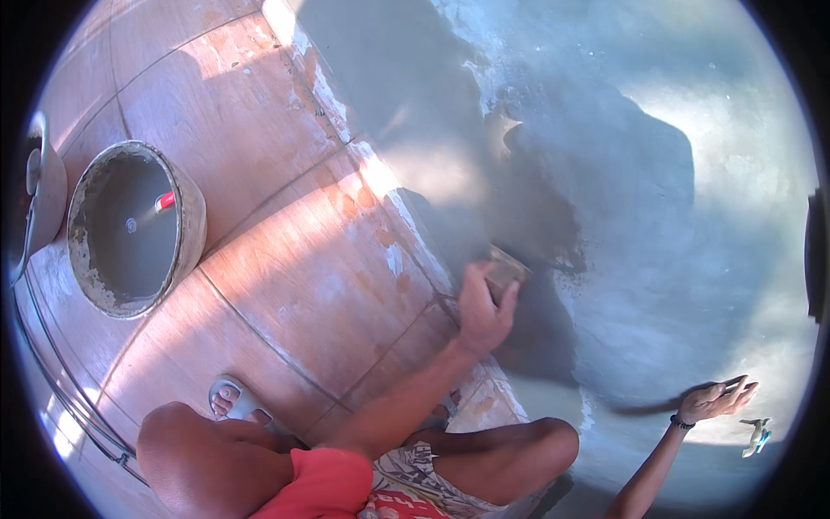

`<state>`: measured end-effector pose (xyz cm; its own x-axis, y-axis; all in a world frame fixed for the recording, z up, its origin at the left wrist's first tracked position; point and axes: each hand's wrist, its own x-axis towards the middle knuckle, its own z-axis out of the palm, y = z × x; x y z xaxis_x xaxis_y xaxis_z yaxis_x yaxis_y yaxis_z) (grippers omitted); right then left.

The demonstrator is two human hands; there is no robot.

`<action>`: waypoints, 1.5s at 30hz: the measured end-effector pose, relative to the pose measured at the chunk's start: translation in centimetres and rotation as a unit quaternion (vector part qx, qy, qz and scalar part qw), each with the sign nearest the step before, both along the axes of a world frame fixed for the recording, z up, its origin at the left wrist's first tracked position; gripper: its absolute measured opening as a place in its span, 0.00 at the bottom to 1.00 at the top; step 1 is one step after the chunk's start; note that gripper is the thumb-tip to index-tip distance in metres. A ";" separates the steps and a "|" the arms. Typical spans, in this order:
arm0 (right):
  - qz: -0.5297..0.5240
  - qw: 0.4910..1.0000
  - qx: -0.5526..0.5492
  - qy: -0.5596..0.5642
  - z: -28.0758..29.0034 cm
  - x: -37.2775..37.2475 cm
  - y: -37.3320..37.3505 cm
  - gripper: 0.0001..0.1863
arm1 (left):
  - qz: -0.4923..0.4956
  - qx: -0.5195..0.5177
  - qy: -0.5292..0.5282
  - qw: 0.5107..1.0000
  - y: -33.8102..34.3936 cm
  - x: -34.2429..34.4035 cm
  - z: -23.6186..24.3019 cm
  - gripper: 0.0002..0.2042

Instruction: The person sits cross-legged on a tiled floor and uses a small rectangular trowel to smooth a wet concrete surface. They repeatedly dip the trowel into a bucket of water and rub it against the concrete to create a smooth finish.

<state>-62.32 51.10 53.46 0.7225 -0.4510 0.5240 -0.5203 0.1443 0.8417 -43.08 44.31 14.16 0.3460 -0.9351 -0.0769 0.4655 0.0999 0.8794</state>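
Observation:
My left hand (486, 313) grips a small flat, grey-brown rectangular block (505, 270), perhaps a sponge or a float. The block is pressed against a smooth grey plastered surface (640, 285), beside a darker, damp-looking patch (540, 199). Whether the block is soft or hard cannot be made out. My right hand (716, 400), with a dark band at the wrist, is spread open near or against the same surface, its fingers apart and holding nothing. Just past its fingertips is a small metal tap (756, 437).
A bucket (192, 212) of grey slurry, holding a red-and-white-ended tool (164, 201), stands on brownish-pink floor tiles (285, 225). Another container (52, 195) is at the left rim. Thin dark lines, like cables (65, 394), curve at lower left. My sandalled foot (235, 398) rests on the tiles.

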 end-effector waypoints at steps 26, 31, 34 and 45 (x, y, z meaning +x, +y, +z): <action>0.006 0.999 0.029 -0.019 -3.3 -6.5 5.3 0.25 | 0.143 0.106 0.007 0.984 -8.2 3.7 3.3 0.15; 0.019 0.999 0.032 -0.024 -3.7 -6.8 5.3 0.24 | 0.138 -0.043 -0.107 0.984 -0.9 -4.6 7.8 0.18; 0.019 0.999 0.031 -0.028 -3.7 -6.6 5.5 0.24 | 0.097 -0.131 -0.156 0.974 3.4 -7.2 7.4 0.18; 0.034 0.998 0.030 -0.039 -4.5 -6.2 5.3 0.23 | 0.197 0.083 0.091 0.973 -13.0 8.0 -3.4 0.15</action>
<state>-68.55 56.37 49.00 0.7106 -0.4337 0.5540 -0.5919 0.0572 0.8040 -35.13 31.26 10.76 0.6406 -0.7030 -0.3089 0.5701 0.1660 0.8046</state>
